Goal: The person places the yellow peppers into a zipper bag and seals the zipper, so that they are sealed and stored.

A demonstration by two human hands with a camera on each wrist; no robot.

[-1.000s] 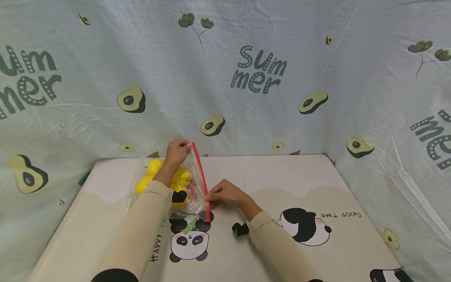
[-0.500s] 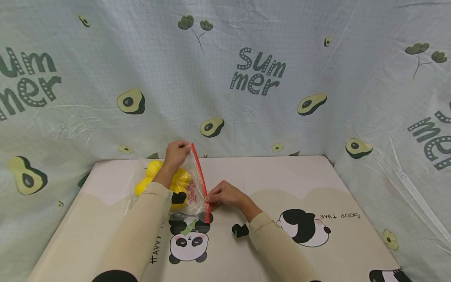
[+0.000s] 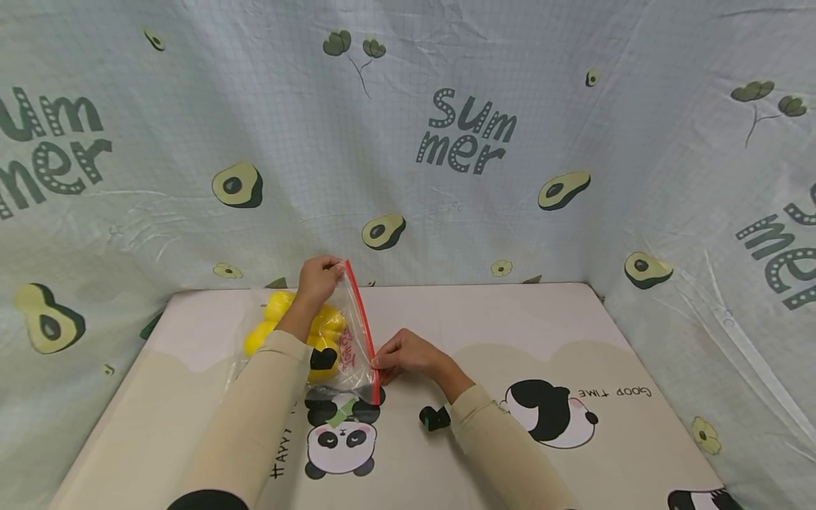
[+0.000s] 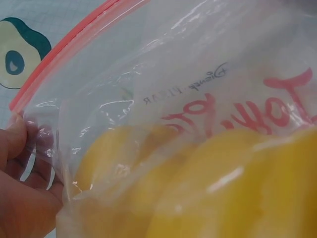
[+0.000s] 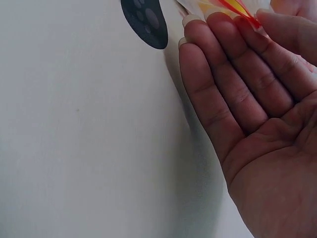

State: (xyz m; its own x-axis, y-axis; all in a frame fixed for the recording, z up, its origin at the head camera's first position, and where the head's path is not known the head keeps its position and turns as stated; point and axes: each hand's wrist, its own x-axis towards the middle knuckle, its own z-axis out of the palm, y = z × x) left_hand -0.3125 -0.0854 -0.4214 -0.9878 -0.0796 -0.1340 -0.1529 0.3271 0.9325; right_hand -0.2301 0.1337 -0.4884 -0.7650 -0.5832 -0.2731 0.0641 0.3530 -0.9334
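A clear zip bag with a red zip strip stands at the left middle of the table in the head view. Inside it are rounded, glossy yellow things, and pink lettering shows on its plastic. My left hand pinches the far top corner of the bag, by the end of the strip. Lower down the strip, my right hand pinches the near part between thumb and fingers; the right wrist view shows the thumb pressing the red edge against the fingers. My left forearm hides part of the yellow contents.
The table mat carries printed pandas and words. A small black object shows beside my right sleeve. Behind and at both sides hangs a pale curtain with avocado prints.
The whole head view has shifted slightly downward in the frame. Both hands keep their hold on the bag's red strip, with no clear movement.
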